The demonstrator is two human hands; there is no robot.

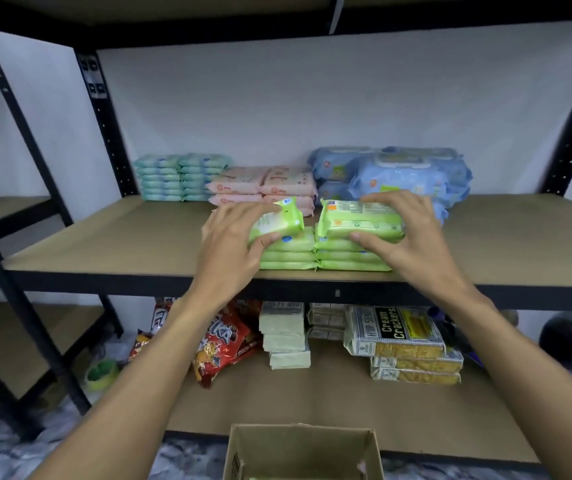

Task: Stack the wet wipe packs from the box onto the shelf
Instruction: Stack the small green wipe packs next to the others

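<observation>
Two low stacks of green wet wipe packs (291,252) sit side by side near the front edge of the brown shelf board (111,233). My left hand (232,244) grips a green pack (277,221) tilted over the left stack. My right hand (412,237) grips another green pack (360,220) lying on top of the right stack. The open cardboard box (298,452) stands below at the bottom edge of the view, with a little green showing inside.
Behind the green stacks are teal packs (177,176), pink packs (267,185) and large blue packs (399,174) along the wall. The lower shelf holds red snack bags (222,344), pale boxes (284,337) and cream cracker packs (399,337). Black uprights (104,123) frame the bay.
</observation>
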